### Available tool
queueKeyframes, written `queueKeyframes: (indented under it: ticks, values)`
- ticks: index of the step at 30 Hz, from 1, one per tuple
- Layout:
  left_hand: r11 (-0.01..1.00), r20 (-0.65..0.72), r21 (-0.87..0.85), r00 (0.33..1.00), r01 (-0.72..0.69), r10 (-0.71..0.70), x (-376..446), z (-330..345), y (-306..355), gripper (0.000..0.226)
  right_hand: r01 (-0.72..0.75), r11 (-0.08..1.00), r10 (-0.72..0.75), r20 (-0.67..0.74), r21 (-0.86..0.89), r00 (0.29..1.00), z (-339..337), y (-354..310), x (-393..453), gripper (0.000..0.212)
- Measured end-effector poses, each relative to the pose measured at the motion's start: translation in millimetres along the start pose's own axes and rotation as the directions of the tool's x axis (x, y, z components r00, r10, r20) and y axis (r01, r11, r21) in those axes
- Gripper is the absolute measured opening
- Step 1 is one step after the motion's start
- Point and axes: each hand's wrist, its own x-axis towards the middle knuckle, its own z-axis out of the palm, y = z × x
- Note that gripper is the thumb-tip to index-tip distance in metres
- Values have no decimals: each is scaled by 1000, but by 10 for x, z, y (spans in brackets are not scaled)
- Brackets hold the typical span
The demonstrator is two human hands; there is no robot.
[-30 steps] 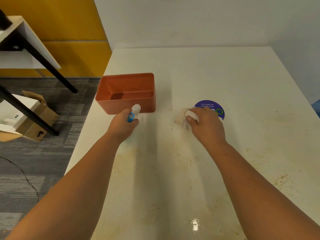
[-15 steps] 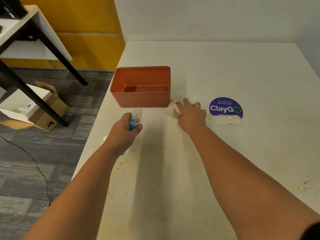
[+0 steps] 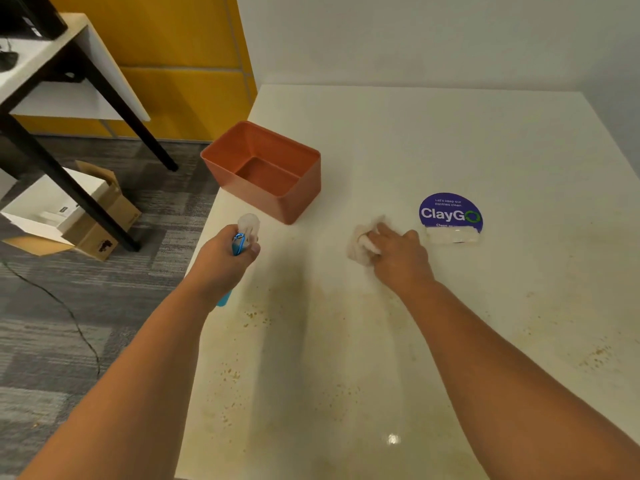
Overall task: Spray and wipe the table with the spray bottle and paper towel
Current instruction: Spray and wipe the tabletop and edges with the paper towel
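Bin [image 3: 263, 174] left — sticker [image 3: 450, 211] right.

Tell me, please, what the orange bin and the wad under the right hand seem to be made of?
The orange bin looks like moulded plastic with a matte finish: smooth walls, rounded corners, even colour. The wad looks like soft paper towel: white, crumpled, creased.

White table [image 3: 433, 140] with little brown specks and a yellowish smear. Orange-brown box [image 3: 266, 171], crumpled white paper towel [image 3: 360, 245], spray bottle [image 3: 242, 237] with a white top and bright blue body, round purple sticker [image 3: 450, 211] with white letters and a green ring. Yellow wall [image 3: 166, 74], grey striped carpet [image 3: 69, 306], brown cardboard box [image 3: 100, 216].
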Motion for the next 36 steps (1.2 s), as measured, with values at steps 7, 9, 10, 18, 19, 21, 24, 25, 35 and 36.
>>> queueKeyframes:
  ticks: [7,9,10,18,19,21,24,25,35,36]
  values:
    - [1000,26,-10,1000,-17,17,-45,104,-13,22,298,883,-332,35,363,943,2,-430,-476,40]
    - [1000,31,-10,999,-8,8,-81,97,-60,18,201,893,-161,-130,402,978,-59,-256,-354,38]
    - [1000,32,-22,999,-4,5,-95,86,-85,17,99,927,-54,-131,362,990,-79,-145,-261,40]
    - [998,9,-35,998,59,-59,-235,-52,-200,39,164,983,-169,60,82,984,191,-475,-311,44]
    - [998,7,-31,998,59,-59,-264,-64,-203,41,248,959,-261,90,138,961,216,-574,-402,45]
    - [998,7,-23,998,61,-60,-324,-105,-210,43,279,912,-342,181,300,922,174,-661,-511,41]
    - [997,14,-33,998,65,-64,-391,-166,-244,45,127,910,-169,74,394,983,84,-522,-373,39]
    - [997,18,-41,997,70,-70,-415,-185,-264,47,124,945,-128,-7,301,992,76,-452,-294,37]
    - [993,28,-68,995,93,-92,-513,-263,-459,42,357,908,-388,121,221,914,348,-925,-405,38]
    - [993,25,-72,996,89,-88,-515,-271,-468,41,335,892,-383,113,304,917,312,-925,-393,33]
